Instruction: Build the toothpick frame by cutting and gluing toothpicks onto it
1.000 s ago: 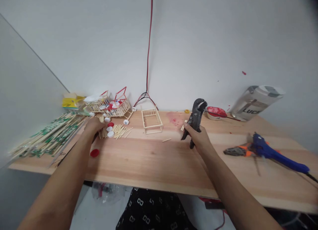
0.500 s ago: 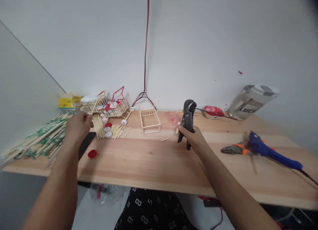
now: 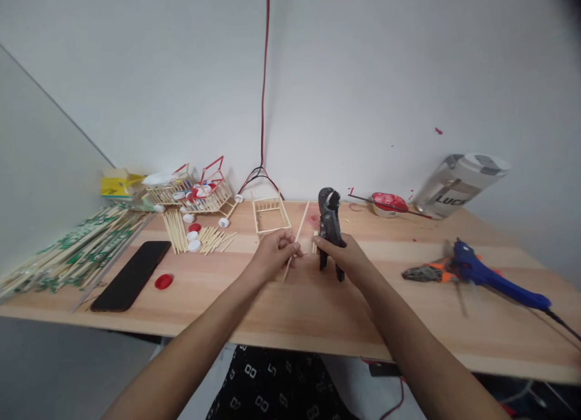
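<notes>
at centre frame, left hand [image 3: 275, 250] pinches a wooden stick [image 3: 302, 226], likely light, stiff, snappable, best held mid-length; right hand [image 3: 344, 250] grips black cutters [image 3: 331, 219].

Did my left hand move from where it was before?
Yes. Your left hand moved right: it was well left of the stick frame, and now it's just in front of it.

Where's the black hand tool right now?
In the head view, just right of centre: the black hand tool is in the right hand, right of the stick in the left hand.
</notes>
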The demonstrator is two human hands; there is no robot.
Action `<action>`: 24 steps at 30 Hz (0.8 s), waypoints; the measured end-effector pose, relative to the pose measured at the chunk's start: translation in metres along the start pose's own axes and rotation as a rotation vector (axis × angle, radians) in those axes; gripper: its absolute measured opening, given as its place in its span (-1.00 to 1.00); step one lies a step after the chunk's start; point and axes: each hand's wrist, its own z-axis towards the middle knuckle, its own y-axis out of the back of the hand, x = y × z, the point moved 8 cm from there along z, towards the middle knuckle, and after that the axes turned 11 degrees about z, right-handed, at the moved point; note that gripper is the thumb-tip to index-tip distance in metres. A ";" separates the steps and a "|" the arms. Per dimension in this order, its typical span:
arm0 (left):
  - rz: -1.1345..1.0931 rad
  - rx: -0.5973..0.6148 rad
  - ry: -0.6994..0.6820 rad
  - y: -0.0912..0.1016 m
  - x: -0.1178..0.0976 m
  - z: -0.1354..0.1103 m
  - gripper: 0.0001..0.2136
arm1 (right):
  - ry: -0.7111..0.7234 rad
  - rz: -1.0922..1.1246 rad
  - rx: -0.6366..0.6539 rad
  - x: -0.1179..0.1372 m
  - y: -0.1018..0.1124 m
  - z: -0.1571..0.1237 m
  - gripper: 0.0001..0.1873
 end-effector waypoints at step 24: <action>0.844 -0.104 -0.240 -0.002 -0.001 0.011 -0.86 | 0.068 0.153 -0.128 -0.010 0.016 0.007 -0.63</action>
